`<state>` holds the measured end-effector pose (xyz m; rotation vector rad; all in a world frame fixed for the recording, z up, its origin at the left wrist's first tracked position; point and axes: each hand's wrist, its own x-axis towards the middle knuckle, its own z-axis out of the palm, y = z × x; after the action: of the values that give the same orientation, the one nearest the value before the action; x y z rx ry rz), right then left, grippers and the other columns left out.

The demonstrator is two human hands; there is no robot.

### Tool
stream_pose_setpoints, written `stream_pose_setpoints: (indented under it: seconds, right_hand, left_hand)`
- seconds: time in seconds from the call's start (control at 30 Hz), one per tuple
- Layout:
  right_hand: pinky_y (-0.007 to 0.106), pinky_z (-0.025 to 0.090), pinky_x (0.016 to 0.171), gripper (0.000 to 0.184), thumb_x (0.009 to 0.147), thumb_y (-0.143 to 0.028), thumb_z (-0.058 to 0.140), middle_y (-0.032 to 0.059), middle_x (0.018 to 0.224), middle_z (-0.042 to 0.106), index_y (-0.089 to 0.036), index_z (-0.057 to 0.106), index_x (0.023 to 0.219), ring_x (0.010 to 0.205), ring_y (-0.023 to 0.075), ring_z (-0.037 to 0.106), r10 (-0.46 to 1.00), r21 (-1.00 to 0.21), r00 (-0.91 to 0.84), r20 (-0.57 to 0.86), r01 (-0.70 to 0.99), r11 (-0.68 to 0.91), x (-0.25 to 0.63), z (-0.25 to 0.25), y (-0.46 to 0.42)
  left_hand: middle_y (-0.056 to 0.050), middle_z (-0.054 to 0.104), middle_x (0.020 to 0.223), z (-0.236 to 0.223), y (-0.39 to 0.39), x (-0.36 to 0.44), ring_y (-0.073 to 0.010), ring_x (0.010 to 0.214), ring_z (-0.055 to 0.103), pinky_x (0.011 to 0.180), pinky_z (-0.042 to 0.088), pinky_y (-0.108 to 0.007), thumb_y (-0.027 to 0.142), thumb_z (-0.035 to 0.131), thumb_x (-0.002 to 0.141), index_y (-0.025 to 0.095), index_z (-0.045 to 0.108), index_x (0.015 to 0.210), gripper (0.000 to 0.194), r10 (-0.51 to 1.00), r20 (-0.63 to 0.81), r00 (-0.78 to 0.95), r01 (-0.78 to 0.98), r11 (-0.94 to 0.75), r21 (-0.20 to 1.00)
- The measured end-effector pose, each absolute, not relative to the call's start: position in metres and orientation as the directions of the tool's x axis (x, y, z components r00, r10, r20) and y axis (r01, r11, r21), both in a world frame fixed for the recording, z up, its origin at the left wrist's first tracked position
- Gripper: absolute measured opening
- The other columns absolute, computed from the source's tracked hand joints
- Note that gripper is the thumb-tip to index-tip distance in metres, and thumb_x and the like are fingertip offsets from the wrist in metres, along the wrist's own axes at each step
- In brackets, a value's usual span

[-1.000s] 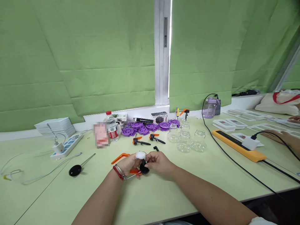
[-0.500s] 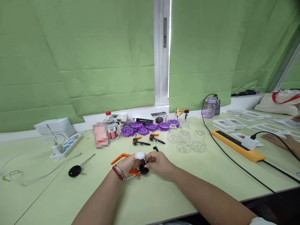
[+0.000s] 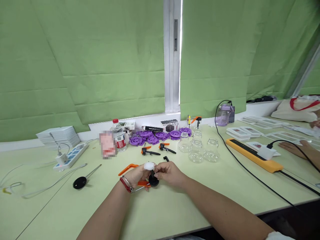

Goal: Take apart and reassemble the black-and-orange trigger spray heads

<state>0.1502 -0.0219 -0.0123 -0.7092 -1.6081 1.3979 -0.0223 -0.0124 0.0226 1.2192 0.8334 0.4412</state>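
Both my hands meet over the pale green table (image 3: 175, 213) near its front middle. My left hand (image 3: 138, 175), with a red bracelet at the wrist and a white wrap on one fingertip, is closed around a small clamp with an orange handle (image 3: 143, 183) and a metal rod. My right hand (image 3: 168, 174) pinches the round black pad (image 3: 153, 181) at the clamp's end. A loose orange lever (image 3: 128, 168) lies just left of my hands.
Behind my hands lie two more small clamps (image 3: 149, 152), purple discs (image 3: 152, 136), clear glass jars (image 3: 197, 150) and a water bottle (image 3: 120, 136). A black disc on a rod (image 3: 81, 181) and a power strip (image 3: 71, 155) lie left. An orange power strip (image 3: 255, 155) and another person's hand (image 3: 291, 148) are right.
My hands stay in place on the clamp, with only slight finger shifts. The other person's hand at the right has moved a little.
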Motion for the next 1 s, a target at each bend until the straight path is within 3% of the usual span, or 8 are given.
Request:
stream_pose_setpoints:
  seconds: [0.43,0.87,1.0]
  right_hand:
    - [0.027,0.042,0.064,0.022,0.070,-0.036,0.067,-0.0003,0.070,0.055,-0.015,0.067,0.075,0.063,0.0106,0.049,0.819,-0.955,-0.491,0.298,-0.142,0.262,0.1547,-0.0099,-0.0189]
    - [0.028,0.044,0.065,0.025,0.068,-0.037,0.069,0.0011,0.075,0.058,-0.016,0.068,0.080,0.063,0.0106,0.051,0.839,-0.959,-0.464,0.283,-0.157,0.237,0.1509,-0.0131,-0.0183]
    - [0.027,0.045,0.069,0.027,0.070,-0.036,0.068,0.0036,0.088,0.061,-0.017,0.066,0.089,0.073,0.0122,0.055,0.833,-0.937,-0.430,0.348,-0.177,0.300,0.1500,-0.0107,-0.0211]
  left_hand:
    - [-0.009,0.061,0.081,0.0245,-0.0141,-0.0216,-0.0179,0.064,0.058,0.039,0.046,-0.023,0.065,0.043,0.075,0.016,0.053,0.107,0.059,0.682,-0.301,0.666,0.152,0.270,0.951]
    - [-0.011,0.062,0.084,0.0222,-0.0116,-0.0240,-0.0203,0.065,0.060,0.039,0.045,-0.025,0.068,0.042,0.073,0.015,0.051,0.113,0.067,0.665,-0.302,0.683,0.159,0.268,0.950]
    - [-0.012,0.062,0.087,0.0220,-0.0092,-0.0257,-0.0218,0.067,0.060,0.043,0.046,-0.026,0.072,0.041,0.070,0.014,0.049,0.116,0.074,0.627,-0.307,0.716,0.135,0.308,0.942]
